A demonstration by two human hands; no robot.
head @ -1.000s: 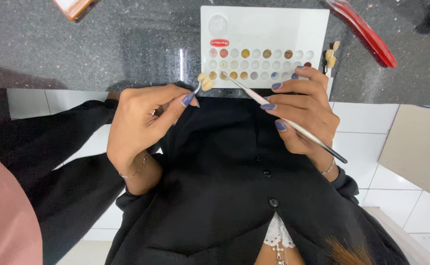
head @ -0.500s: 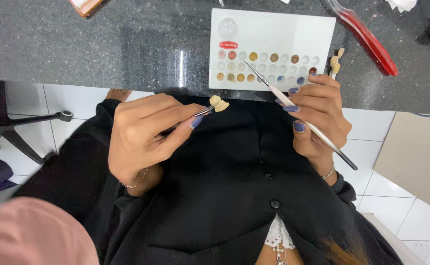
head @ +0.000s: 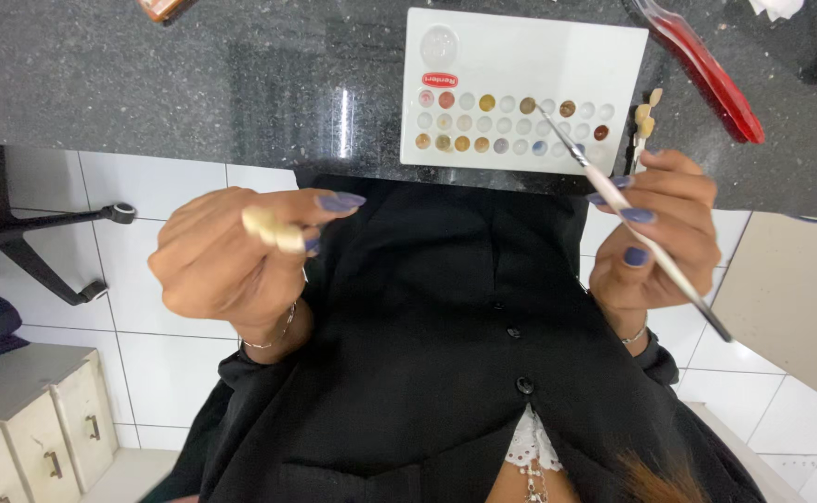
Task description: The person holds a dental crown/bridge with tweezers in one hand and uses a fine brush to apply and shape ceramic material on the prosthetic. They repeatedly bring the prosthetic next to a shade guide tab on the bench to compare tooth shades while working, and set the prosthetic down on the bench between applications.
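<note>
Left hand (head: 227, 265) gripping small cream tooth piece (head: 273, 230) above the lap, right hand (head: 660, 237) pinching thin brush (head: 632, 224), its tip over white palette (head: 520, 56) on dark counter (head: 194, 84), red tool (head: 702, 65) nearby

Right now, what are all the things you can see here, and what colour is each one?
Palette tray: one, white, with rows of small round colour wells, on the dark counter.
Counter: one, black speckled stone, across the top.
Tooth piece: one, cream, in the left hand.
Brush: one, thin with a pale handle, tip over the tray wells.
Shade tabs: a few, cream, beside the tray.
Red tool: one, on the counter, top right.
Drawer unit: one, beige, bottom left.
Chair base: one, black, on the white tiled floor.
Left hand: purple nails, pinching the tooth piece.
Right hand: purple nails, holding the brush.
</note>
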